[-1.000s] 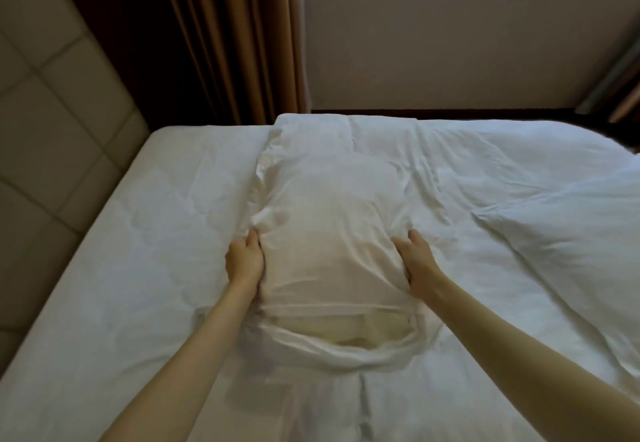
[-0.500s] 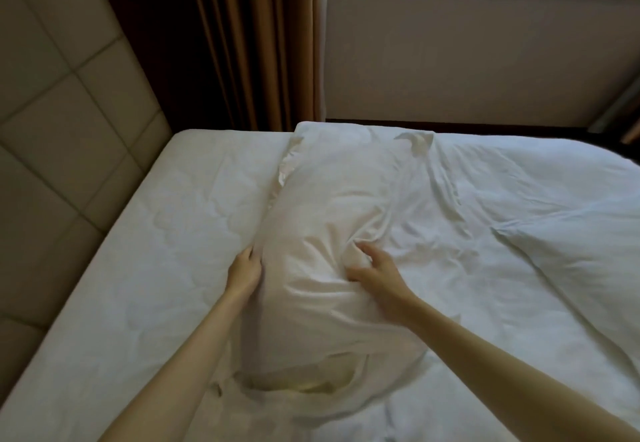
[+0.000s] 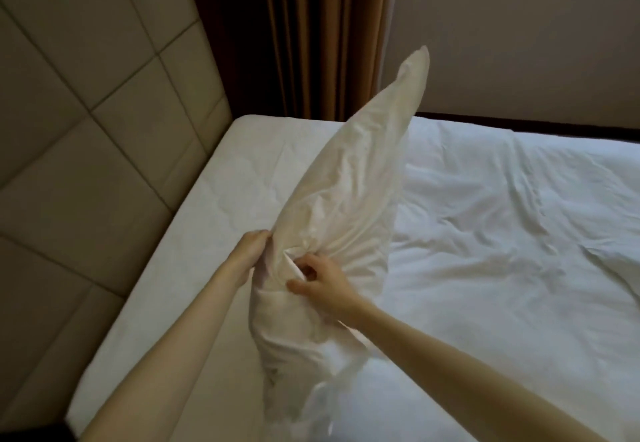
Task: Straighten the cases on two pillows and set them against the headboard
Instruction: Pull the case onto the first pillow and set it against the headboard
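Note:
A white pillow (image 3: pixel 349 178) in a loose white case is lifted off the bed and stands on edge, its far corner pointing up toward the curtain. My left hand (image 3: pixel 251 251) grips its left edge near the middle. My right hand (image 3: pixel 318 280) pinches a fold of the case on the near face. The open end of the case (image 3: pixel 311 382) hangs crumpled and blurred below my hands. The padded beige headboard (image 3: pixel 86 150) runs along the left. No second pillow is distinct in this view.
The mattress (image 3: pixel 214 206) has a bare quilted strip beside the headboard. A rumpled white duvet (image 3: pixel 519 233) covers the right side. Brown curtains (image 3: pixel 322 36) hang behind the bed's far corner, next to a plain wall (image 3: pixel 519 36) under a window.
The pillow, flat on the bed a second ago, has been raised and turned onto its edge. My right hand moved from its right side to the case's near face, and my view swung left.

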{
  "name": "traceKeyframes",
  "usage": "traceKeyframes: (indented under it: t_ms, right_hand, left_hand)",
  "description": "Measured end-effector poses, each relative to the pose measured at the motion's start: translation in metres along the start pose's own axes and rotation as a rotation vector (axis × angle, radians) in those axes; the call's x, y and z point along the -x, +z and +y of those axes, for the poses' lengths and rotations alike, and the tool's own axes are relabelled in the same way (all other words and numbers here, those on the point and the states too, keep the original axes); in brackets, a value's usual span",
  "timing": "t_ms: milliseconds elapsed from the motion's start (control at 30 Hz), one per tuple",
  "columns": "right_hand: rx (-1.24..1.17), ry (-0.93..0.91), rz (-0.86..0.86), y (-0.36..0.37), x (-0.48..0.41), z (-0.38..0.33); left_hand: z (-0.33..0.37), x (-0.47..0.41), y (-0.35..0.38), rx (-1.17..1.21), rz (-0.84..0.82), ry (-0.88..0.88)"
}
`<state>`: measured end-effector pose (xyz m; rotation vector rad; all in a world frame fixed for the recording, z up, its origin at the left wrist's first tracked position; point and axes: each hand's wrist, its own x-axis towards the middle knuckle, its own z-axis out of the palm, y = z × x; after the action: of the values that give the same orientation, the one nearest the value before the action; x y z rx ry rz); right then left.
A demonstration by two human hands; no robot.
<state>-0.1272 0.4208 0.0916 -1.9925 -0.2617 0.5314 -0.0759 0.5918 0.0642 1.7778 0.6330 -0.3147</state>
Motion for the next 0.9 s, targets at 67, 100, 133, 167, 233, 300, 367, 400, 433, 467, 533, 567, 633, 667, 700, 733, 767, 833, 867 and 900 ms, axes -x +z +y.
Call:
traceKeyframes:
  t_ms: [67,100,133,167,233,300,367,400,433,467,533,567,633,667,700,733,767,833,867,900]
  right_hand:
    - [-0.018,0.001,-0.08,0.012,-0.011,-0.01]
    - [-0.02,-0.003,-0.108,0.016,-0.015,-0.012]
    - [-0.007,-0.004,-0.127,0.022,-0.02,-0.014]
    - [0.011,0.003,-0.138,0.028,-0.025,-0.015]
    - [0.047,0.014,-0.129,0.033,-0.031,-0.011]
    - [0.087,0.015,-0.101,0.036,-0.038,-0.005]
    - [0.131,0.02,-0.058,0.034,-0.046,0.005]
    - [0.152,0.037,-0.041,0.033,-0.051,0.011]
    - [0.18,0.063,-0.033,0.031,-0.056,0.019]
    - [0.212,0.099,-0.037,0.028,-0.06,0.026]
    - [0.253,0.184,-0.062,0.024,-0.069,0.041]
    - [0.256,0.225,-0.065,0.022,-0.072,0.047]
    - [0.244,0.289,-0.04,0.018,-0.081,0.059]
    - [0.225,0.317,-0.025,0.017,-0.088,0.062]
    - [0.193,0.344,-0.008,0.017,-0.094,0.065]
    - [0.152,0.367,0.009,0.017,-0.1,0.066]
    - [0.101,0.387,0.026,0.018,-0.107,0.067]
    - [-0.038,0.427,0.044,0.02,-0.125,0.065]
    - [-0.12,0.446,0.049,0.021,-0.13,0.063]
    - [-0.195,0.464,0.045,0.023,-0.139,0.062]
  left_hand:
    - [0.006,-0.011,-0.015,-0.006,-0.009,0.021]
    - [0.009,-0.016,-0.022,-0.015,-0.014,0.032]
    - [0.011,-0.022,-0.029,-0.021,-0.018,0.041]
    - [0.012,-0.028,-0.037,-0.032,-0.016,0.051]
    - [0.015,-0.038,-0.047,-0.083,0.007,0.068]
    - [0.011,-0.051,-0.059,-0.16,0.035,0.074]
    - [-0.001,-0.062,-0.071,-0.292,0.086,0.034]
    - [-0.01,-0.067,-0.078,-0.347,0.118,0.004]
    - [-0.021,-0.071,-0.083,-0.386,0.147,-0.023]
    - [-0.033,-0.074,-0.088,-0.414,0.169,-0.041]
    - [-0.055,-0.079,-0.095,-0.438,0.191,-0.083]
    - [-0.064,-0.081,-0.097,-0.445,0.19,-0.102]
    - [-0.08,-0.083,-0.102,-0.496,0.213,-0.117]
    - [-0.086,-0.087,-0.106,-0.531,0.252,-0.112]
    - [-0.09,-0.091,-0.111,-0.556,0.294,-0.1]
    - [-0.093,-0.094,-0.117,-0.562,0.328,-0.089]
    - [-0.094,-0.098,-0.122,-0.551,0.348,-0.085]
    - [-0.097,-0.112,-0.135,-0.53,0.35,-0.09]
    - [-0.099,-0.116,-0.138,-0.536,0.332,-0.09]
    - [-0.101,-0.122,-0.141,-0.546,0.309,-0.097]
